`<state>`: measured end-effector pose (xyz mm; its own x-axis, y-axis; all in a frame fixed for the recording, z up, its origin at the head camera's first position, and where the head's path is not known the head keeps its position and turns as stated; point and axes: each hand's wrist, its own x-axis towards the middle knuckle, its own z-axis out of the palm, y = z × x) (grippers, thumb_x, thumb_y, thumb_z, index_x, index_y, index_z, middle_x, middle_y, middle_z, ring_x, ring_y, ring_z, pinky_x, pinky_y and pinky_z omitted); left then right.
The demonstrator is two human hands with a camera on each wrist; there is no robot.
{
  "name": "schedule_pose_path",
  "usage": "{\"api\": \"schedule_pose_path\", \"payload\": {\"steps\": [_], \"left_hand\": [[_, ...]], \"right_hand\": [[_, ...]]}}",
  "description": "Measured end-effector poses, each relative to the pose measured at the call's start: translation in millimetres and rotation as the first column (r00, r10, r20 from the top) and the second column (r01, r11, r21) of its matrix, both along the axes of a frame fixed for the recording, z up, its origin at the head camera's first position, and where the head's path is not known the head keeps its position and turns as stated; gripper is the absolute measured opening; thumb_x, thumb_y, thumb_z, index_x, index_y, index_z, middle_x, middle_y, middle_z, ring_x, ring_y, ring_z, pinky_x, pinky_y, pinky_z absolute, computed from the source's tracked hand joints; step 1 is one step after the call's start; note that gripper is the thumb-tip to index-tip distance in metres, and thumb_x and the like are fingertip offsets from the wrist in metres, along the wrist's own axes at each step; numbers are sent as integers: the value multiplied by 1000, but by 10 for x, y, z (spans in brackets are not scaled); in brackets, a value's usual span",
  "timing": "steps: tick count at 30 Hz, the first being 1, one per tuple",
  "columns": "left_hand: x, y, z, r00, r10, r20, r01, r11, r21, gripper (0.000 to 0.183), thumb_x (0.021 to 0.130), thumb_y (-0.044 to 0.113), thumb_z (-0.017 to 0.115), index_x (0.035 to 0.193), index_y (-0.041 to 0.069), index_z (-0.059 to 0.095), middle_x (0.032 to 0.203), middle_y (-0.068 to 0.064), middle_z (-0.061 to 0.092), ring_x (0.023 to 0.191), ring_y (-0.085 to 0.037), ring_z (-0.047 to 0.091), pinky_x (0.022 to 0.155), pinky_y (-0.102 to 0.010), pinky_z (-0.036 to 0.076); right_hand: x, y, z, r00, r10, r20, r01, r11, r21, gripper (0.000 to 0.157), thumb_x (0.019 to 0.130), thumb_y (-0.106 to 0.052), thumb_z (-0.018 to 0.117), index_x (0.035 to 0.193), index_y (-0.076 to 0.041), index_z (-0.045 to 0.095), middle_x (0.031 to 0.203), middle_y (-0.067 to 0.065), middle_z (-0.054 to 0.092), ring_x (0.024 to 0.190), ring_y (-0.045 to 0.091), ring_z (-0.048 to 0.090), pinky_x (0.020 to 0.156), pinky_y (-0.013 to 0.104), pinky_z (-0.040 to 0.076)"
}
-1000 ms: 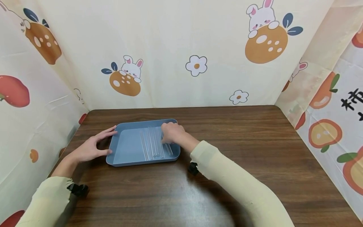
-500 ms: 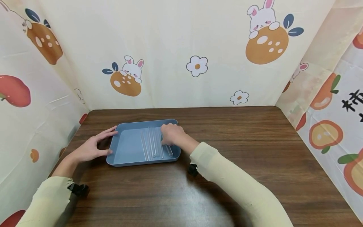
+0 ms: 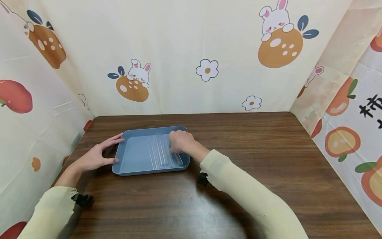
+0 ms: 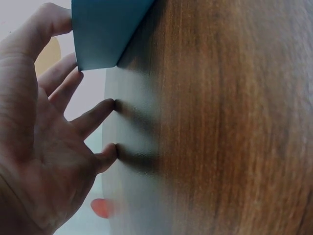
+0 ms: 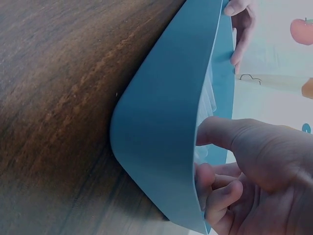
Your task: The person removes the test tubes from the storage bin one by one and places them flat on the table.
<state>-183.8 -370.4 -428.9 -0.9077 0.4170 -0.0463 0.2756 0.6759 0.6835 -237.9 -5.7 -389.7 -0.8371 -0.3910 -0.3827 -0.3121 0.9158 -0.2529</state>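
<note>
A shallow blue tray (image 3: 133, 153) lies on the table, with several clear test tubes (image 3: 161, 151) side by side in its right half. At the tray's left end my left hand (image 3: 94, 156) is spread, thumb and fingertips touching the rim; in the left wrist view its lower fingers (image 4: 93, 117) reach the tabletop. My right hand (image 3: 181, 140) is inside the right end, fingers curled over the rightmost test tube (image 3: 179, 159), whose near end sticks out below. In the right wrist view the thumb (image 5: 217, 132) and bent fingers appear to pinch it; the exact contact is hidden.
The dark wooden table (image 3: 238, 159) extends to the right of and in front of the tray. A printed cloth (image 3: 179, 43) hangs behind the table and along both sides. A black wrist camera (image 3: 82, 200) sits at the left cuff.
The test tubes have shifted very slightly to the right at their near ends, and the leftmost ones have spread a little. Both hands stay almost where they were.
</note>
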Motion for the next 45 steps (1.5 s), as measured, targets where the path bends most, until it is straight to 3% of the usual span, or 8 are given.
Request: {"api": "schedule_pose_path", "payload": {"steps": [4,8,16,20,27,36,40,45], "left_hand": [[1,11,-2,1000,-7,-2,7,1000,6,79,97,19,86,167,9,52,187,-20,29,169,-55,27,121,-91,25],[0,14,1,1000,-5,2,5,1000,3,80,96,19,86,167,9,52,187,-21,29,168,-57,26,121,-91,24],[-13,16,10,1000,-6,-3,6,1000,3,79,96,18,87,166,7,52,186,-22,29,165,-62,27,121,-91,25],[-23,24,12,1000,-4,5,4,1000,2,79,96,19,87,166,8,52,186,-22,29,165,-63,27,122,-91,24],[-13,13,-2,1000,-9,-7,9,1000,8,79,95,18,87,166,7,53,187,-19,30,167,-57,28,122,-89,27],[-12,8,19,1000,-6,7,6,1000,6,80,95,17,87,166,5,52,186,-23,29,165,-63,28,121,-92,25],[-10,13,21,1000,-1,6,1,1000,4,79,95,18,87,166,6,52,186,-23,30,164,-63,28,120,-91,25],[-4,11,23,1000,8,14,-8,1000,-3,80,96,20,86,166,7,52,186,-22,29,165,-63,27,121,-92,24]], "right_hand": [[-28,-3,-15,1000,3,-2,-3,1000,3,25,105,-30,79,88,-13,71,68,-1,60,60,14,63,57,29,50],[-72,-9,-45,1000,-6,2,6,1000,-1,29,105,-31,79,83,-14,69,64,-2,59,57,14,62,58,31,51],[9,27,143,1000,4,-11,-4,1000,-14,43,104,-31,78,71,-18,55,59,-5,49,56,12,53,54,29,44],[17,50,173,1000,2,-4,-2,1000,-23,38,104,-29,77,73,-18,57,59,-5,52,55,11,54,53,28,43],[23,84,188,1000,4,-4,-4,999,-51,19,103,-30,79,103,-14,69,72,-3,65,59,10,61,54,28,48],[45,138,208,1000,-17,-23,15,996,-84,55,103,-34,80,152,-14,64,95,0,76,68,12,71,62,32,52],[49,185,206,999,-26,-20,24,995,-97,66,102,-32,79,163,-16,58,100,0,77,69,12,72,64,33,52],[43,269,227,999,-36,-7,35,990,-135,69,102,-30,79,165,-13,56,104,4,80,69,12,75,64,32,54]]}}
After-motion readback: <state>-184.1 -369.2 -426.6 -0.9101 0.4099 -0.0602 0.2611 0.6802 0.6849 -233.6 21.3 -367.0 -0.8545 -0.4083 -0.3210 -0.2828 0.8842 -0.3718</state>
